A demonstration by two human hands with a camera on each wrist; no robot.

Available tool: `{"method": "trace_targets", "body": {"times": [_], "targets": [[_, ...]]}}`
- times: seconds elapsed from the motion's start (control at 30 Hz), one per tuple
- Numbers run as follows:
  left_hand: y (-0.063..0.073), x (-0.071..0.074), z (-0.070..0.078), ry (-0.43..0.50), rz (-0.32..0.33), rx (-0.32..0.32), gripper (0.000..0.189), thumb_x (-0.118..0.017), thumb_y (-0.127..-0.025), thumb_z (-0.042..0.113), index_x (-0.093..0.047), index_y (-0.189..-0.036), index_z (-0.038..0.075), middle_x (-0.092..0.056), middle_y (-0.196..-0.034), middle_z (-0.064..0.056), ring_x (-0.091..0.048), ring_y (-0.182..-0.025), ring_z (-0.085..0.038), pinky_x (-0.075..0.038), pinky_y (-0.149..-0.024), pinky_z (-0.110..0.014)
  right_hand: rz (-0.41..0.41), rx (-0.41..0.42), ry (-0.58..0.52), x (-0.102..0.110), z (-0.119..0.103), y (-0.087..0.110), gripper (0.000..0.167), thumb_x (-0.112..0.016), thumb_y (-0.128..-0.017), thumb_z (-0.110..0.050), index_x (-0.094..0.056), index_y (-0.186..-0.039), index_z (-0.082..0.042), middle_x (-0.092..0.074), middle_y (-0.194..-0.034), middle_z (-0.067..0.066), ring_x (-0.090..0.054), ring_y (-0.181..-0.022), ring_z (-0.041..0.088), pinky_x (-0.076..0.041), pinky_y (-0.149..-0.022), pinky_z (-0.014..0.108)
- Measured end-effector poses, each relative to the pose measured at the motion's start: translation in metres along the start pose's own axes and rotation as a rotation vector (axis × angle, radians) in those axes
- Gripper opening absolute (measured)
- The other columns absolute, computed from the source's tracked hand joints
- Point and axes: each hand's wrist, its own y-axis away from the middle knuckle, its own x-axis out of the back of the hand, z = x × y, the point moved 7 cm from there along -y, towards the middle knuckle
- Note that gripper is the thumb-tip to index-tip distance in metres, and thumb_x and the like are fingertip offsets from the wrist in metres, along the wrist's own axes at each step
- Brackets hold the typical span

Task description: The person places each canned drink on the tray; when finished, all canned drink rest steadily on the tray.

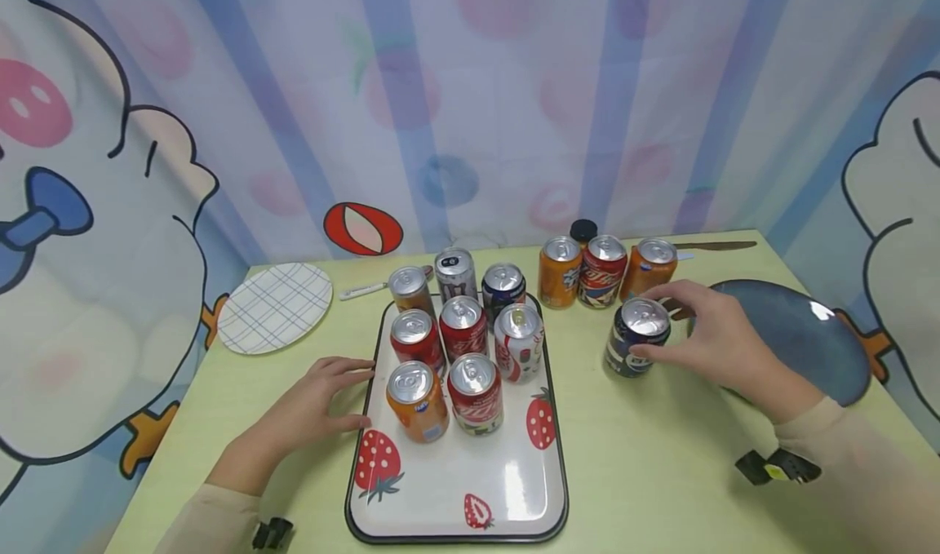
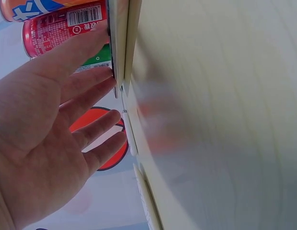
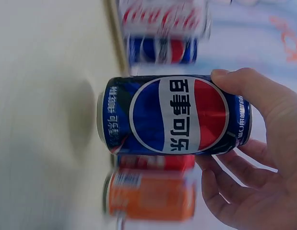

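Note:
In my right hand (image 1: pixel 705 334) a dark blue Pepsi can (image 3: pixel 172 115) is held upright between thumb and fingers, close over the table to the right of the tray. My left hand (image 1: pixel 316 403) lies along the left edge of the white strawberry-print tray (image 1: pixel 441 497), its fingertips right at the rim and its fingers loosely extended. Several cans stand on the tray's far half, among them an orange Fanta can (image 1: pixel 419 407), a red can (image 1: pixel 476 399) beside it, a white Coca-Cola can (image 1: pixel 518 346) and another Pepsi can (image 1: pixel 503 285).
Behind the Pepsi can stand an orange can (image 1: pixel 560 277), a red can (image 1: pixel 602 277), a second orange can (image 1: pixel 649 268) and a black-capped container (image 1: pixel 583 229). A dark blue plate (image 1: pixel 800 342) lies right, a white checked plate (image 1: pixel 275 309) left. A brown-bladed knife (image 1: pixel 720 245) lies at the back.

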Motion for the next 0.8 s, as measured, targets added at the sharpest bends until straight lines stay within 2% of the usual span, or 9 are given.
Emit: {"method": "trace_targets", "body": {"times": [0.1,0.2,0.27,0.47,0.57,0.8], "targets": [[0.0,0.0,0.0,-0.002,-0.002,-0.002,0.068,-0.088,-0.082,0.037,-0.064,-0.141,0.012,-0.056,-0.151,-0.01,-0.044,-0.143,-0.039,-0.043,-0.116,-0.061,-0.011,0.085,-0.041,-0.006,-0.027,0.004,0.064,-0.098,-0.068,-0.034,-0.069,-0.121,-0.016,-0.073,-0.11,0.001,-0.072,-0.095,0.021,-0.062,-0.079,0.041],[0.0,0.0,0.0,0.0,-0.004,0.0,0.068,-0.088,-0.082,0.038,-0.064,-0.141,0.013,-0.056,-0.151,-0.01,-0.044,-0.143,-0.039,-0.043,-0.116,-0.061,-0.019,0.158,-0.094,-0.015,-0.051,0.007,0.063,-0.1,-0.066,-0.03,-0.07,-0.12,-0.018,-0.072,-0.112,-0.004,-0.071,-0.094,0.015,-0.063,-0.08,0.035],[0.0,0.0,-0.001,-0.001,-0.005,0.001,0.068,-0.088,-0.082,0.038,-0.064,-0.142,0.014,-0.056,-0.151,-0.01,-0.044,-0.143,-0.039,-0.043,-0.116,-0.061,-0.029,0.194,-0.131,-0.021,-0.064,0.008,0.064,-0.101,-0.064,-0.026,-0.07,-0.119,-0.019,-0.072,-0.112,-0.007,-0.071,-0.094,0.012,-0.063,-0.081,0.032],[0.001,0.001,-0.001,0.0,-0.009,0.013,0.068,-0.088,-0.082,0.038,-0.064,-0.142,0.014,-0.056,-0.152,-0.009,-0.043,-0.143,-0.038,-0.043,-0.116,-0.061,-0.067,0.275,-0.209,-0.043,-0.096,0.008,0.065,-0.101,-0.062,-0.028,-0.07,-0.119,-0.018,-0.071,-0.116,-0.009,-0.069,-0.098,0.007,-0.063,-0.084,0.034],[0.001,0.001,-0.001,0.002,-0.009,0.01,0.068,-0.088,-0.082,0.038,-0.064,-0.142,0.014,-0.056,-0.152,-0.009,-0.043,-0.143,-0.038,-0.043,-0.116,-0.061,-0.078,0.292,-0.228,-0.054,-0.106,0.008,0.065,-0.101,-0.063,-0.03,-0.07,-0.119,-0.018,-0.071,-0.117,-0.008,-0.068,-0.099,0.007,-0.062,-0.084,0.034],[0.0,0.0,-0.002,0.006,-0.015,0.018,0.069,-0.088,-0.082,0.039,-0.064,-0.142,0.015,-0.055,-0.152,-0.008,-0.043,-0.144,-0.037,-0.043,-0.116,-0.061,-0.108,0.26,-0.258,-0.075,-0.111,0.008,0.066,-0.1,-0.064,-0.029,-0.069,-0.121,-0.017,-0.071,-0.12,-0.006,-0.068,-0.1,0.009,-0.063,-0.083,0.033]]}}
